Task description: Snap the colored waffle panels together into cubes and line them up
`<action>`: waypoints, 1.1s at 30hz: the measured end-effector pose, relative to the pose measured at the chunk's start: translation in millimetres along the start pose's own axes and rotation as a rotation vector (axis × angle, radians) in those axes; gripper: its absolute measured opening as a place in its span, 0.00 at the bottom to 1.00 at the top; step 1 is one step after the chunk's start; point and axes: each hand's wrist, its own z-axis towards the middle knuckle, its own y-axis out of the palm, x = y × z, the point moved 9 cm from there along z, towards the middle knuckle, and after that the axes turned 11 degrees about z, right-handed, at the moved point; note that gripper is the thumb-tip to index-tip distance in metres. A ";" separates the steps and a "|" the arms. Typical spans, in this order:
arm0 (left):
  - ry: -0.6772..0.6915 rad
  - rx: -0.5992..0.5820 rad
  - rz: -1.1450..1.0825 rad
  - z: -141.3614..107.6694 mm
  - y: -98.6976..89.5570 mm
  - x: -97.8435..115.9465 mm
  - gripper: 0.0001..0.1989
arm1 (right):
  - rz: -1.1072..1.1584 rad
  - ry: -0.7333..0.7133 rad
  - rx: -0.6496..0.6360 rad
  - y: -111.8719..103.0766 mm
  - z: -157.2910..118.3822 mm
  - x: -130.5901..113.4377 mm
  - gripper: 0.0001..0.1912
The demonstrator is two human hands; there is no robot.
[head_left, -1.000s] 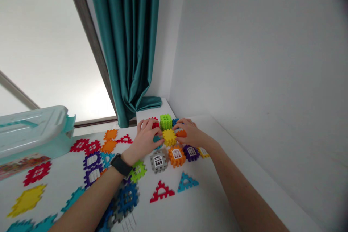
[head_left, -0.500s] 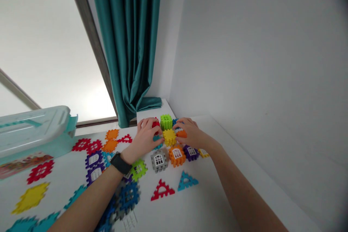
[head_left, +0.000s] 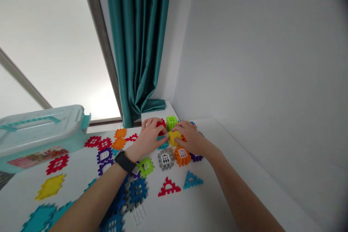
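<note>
the right hand (head_left: pixel 192 139) has shifted: half a second ago its fingers were at the yellow block's right side, by the orange piece, and now they reach across the yellow block (head_left: pixel 174 137) itself, thumb and forefinger laid over its right part. so the work seems to centre on the yellow block, which sits toward the surface's (head_left: pixel 212 208) far right corner, just on the near side of the green block (head_left: pixel 171 123). the right hand is curled on it, but whether it clenches or merely rests i cannot tell. the orange piece (head_left: pixel 184 138) now shows only as a sliver beside those fingers, and the purple block (head_left: pixel 197 158) is partly covered by the same hand. the left hand (head_left: pixel 148 134) keeps much the same bend, fingers at the red block (head_left: pixel 162 125), thumb over the teal piece (head_left: pixel 163 144); a gap shows between thumb and forefinger, and a firm grip cannot be made out. the grey block (head_left: pixel 165 159) and orange block (head_left: pixel 182 156) hold their places in front of the yellow one, with the red triangle (head_left: pixel 169 188) and blue triangle (head_left: pixel 192 181) nearer the surface's near edge, both untouched. the view has swung slightly left, showing more of the tub (head_left: pixel 77 139) by the surface's far left corner.
</note>
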 end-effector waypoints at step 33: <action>-0.128 -0.202 0.104 -203.5 -78.9 -95.5 0.10 | 0.177 -0.206 -0.259 129.5 1.5 -185.4 0.14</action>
